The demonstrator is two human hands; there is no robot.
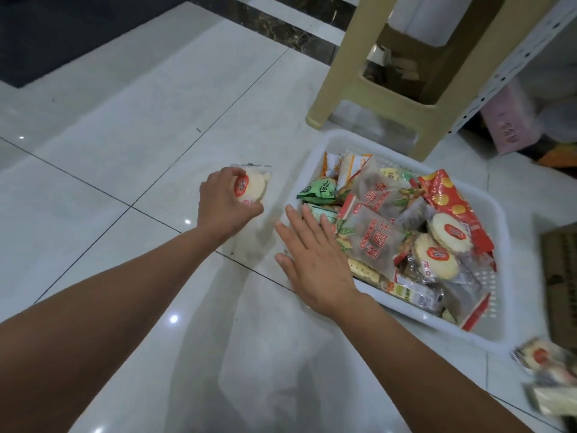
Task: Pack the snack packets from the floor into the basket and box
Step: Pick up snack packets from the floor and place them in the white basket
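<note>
Gripped packet (252, 186) half hidden, box (560, 276) cropped

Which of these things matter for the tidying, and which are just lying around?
In the job: cracker packet in the left hand; open right hand; white basket of snacks; loose packets bottom right.
Lying about: beige stool; dark mat; white rack.

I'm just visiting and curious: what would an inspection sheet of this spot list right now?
Surface: glossy white tiled floor.
Job's things: white basket full of snack packets; blurred loose packets on floor, lower right.
Clutter: nothing seen.
Hands: left hand grips a round cracker packet; right hand flat, fingers straight, by the basket's near corner.
Cables: nothing seen.
Surroundings: beige stool, white shelf upright, dark mat.
</note>
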